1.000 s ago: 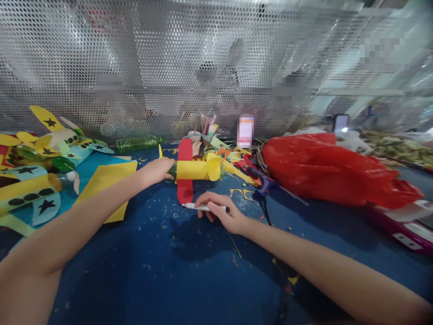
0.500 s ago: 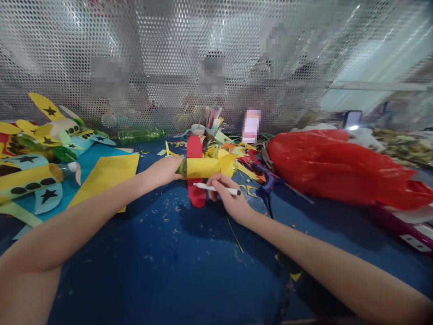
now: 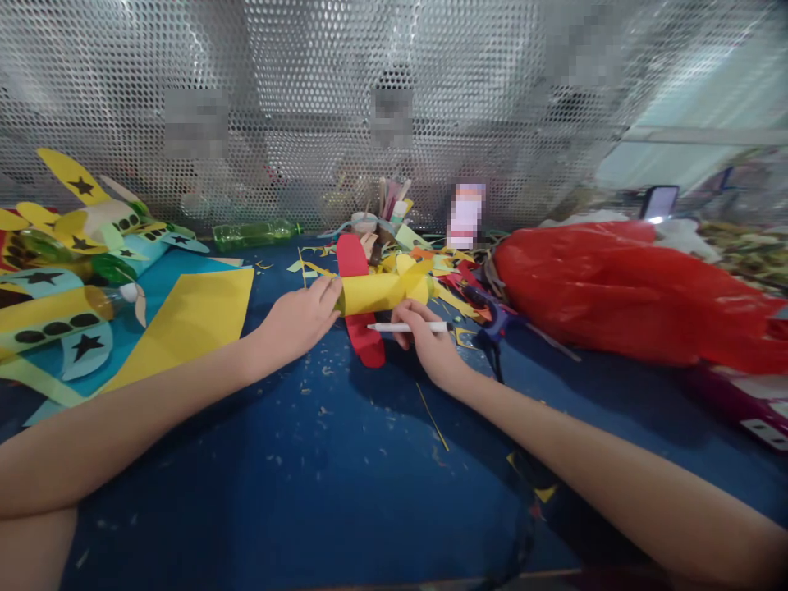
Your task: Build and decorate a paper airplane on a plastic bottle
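A plane made from a bottle wrapped in yellow paper [image 3: 372,294] lies in the middle of the blue table, with a red wing [image 3: 368,345] sticking out on both sides. My left hand [image 3: 308,316] is wrapped round the bottle's left end, which it mostly hides. In my right hand [image 3: 424,338], just below the plane's right part, is a white marker [image 3: 410,327] with a dark end. The marker's tip points left, over the near half of the red wing.
Finished paper planes [image 3: 55,324] and yellow sheets [image 3: 197,316] lie at the left. Paper scraps, a glue gun [image 3: 492,318] and a red plastic bag [image 3: 616,287] are at the right. A green bottle [image 3: 255,234] and a phone [image 3: 466,215] stand behind.
The plane has tilted slightly, its near wing end swinging right. My left hand has shifted on the bottle's left end and shows more of its back. The marker lies more level.
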`<move>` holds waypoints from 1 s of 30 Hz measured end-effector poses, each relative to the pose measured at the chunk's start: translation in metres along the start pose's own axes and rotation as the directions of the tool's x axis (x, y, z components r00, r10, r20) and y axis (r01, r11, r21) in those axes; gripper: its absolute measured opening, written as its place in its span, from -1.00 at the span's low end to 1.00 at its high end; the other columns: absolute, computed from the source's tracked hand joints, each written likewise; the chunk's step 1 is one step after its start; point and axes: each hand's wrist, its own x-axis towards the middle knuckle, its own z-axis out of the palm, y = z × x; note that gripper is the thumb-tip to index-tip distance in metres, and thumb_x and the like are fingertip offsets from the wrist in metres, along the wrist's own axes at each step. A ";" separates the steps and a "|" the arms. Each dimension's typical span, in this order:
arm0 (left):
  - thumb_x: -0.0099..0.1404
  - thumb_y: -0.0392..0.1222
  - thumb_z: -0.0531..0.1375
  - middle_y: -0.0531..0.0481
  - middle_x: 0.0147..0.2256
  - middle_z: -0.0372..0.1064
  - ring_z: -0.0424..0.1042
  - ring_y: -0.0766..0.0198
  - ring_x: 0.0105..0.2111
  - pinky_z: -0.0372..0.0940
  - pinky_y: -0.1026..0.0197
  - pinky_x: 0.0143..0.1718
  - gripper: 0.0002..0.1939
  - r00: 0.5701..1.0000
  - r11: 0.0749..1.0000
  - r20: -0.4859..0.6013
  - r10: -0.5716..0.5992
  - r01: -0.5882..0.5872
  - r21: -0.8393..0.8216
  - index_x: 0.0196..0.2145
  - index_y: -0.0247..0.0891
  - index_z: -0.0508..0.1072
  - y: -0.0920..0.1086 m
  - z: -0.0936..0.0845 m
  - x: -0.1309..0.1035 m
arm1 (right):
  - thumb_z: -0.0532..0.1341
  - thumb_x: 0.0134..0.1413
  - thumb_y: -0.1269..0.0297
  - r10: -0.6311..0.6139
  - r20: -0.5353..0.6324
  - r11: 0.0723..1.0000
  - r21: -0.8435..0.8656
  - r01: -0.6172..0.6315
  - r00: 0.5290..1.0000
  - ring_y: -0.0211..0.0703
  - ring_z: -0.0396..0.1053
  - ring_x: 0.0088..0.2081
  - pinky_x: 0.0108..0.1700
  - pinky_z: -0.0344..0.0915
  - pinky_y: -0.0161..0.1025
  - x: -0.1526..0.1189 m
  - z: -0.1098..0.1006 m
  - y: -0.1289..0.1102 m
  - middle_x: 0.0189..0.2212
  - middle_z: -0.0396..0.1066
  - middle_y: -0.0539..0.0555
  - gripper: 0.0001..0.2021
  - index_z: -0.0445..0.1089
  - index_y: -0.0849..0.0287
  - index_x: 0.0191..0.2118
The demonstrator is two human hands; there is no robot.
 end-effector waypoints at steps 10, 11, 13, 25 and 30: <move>0.45 0.18 -0.13 -0.27 0.29 0.09 0.51 -0.01 -0.12 0.41 -0.09 -0.11 -0.45 0.966 0.953 0.089 0.243 -0.220 -0.206 0.23 -0.06 0.31 0.021 0.014 -0.041 | 0.20 0.10 0.14 0.086 0.045 0.992 -0.095 -0.081 0.995 -0.32 0.16 -0.58 -0.49 0.11 -0.29 0.004 -0.002 0.008 -0.61 0.27 -0.12 -0.81 0.26 0.13 -0.40; 0.45 0.19 -0.14 -0.28 0.29 0.10 0.51 -0.02 -0.12 0.40 -0.09 -0.11 -0.44 0.965 0.954 0.102 0.243 -0.220 -0.203 0.22 -0.06 0.33 0.021 0.015 -0.042 | 0.18 0.11 0.14 0.089 0.054 0.992 -0.095 -0.084 0.995 -0.32 0.17 -0.58 -0.48 0.11 -0.28 0.005 -0.002 0.008 -0.61 0.29 -0.11 -0.81 0.26 0.12 -0.40; 0.46 0.19 -0.15 -0.30 0.29 0.10 0.51 -0.04 -0.11 0.40 -0.09 -0.12 -0.43 0.961 0.957 0.117 0.249 -0.226 -0.184 0.21 -0.07 0.34 0.021 0.016 -0.042 | 0.16 0.11 0.17 0.076 0.051 0.991 -0.117 -0.070 0.996 -0.32 0.16 -0.58 -0.49 0.09 -0.28 0.005 -0.003 0.008 -0.63 0.27 -0.11 -0.83 0.25 0.12 -0.42; 0.46 0.20 -0.18 -0.31 0.30 0.10 0.51 0.01 -0.18 0.40 -0.06 -0.18 -0.40 0.953 0.959 0.143 0.269 -0.251 -0.129 0.23 -0.11 0.31 0.021 0.016 -0.040 | 0.19 0.07 0.22 0.043 0.042 0.995 -0.087 -0.040 0.998 -0.33 0.12 -0.60 -0.52 0.02 -0.27 0.011 -0.007 0.017 -0.66 0.21 -0.15 -0.85 0.23 0.11 -0.43; 0.46 0.20 -0.18 -0.29 0.27 0.15 0.51 0.01 -0.17 0.40 -0.05 -0.18 -0.41 0.947 0.960 0.168 0.273 -0.258 -0.106 0.27 -0.08 0.24 0.022 0.014 -0.039 | 0.18 0.06 0.25 0.052 0.000 0.992 -0.118 -0.052 0.999 -0.33 0.11 -0.60 -0.50 0.02 -0.26 0.011 -0.008 0.017 -0.67 0.20 -0.14 -0.85 0.23 0.11 -0.47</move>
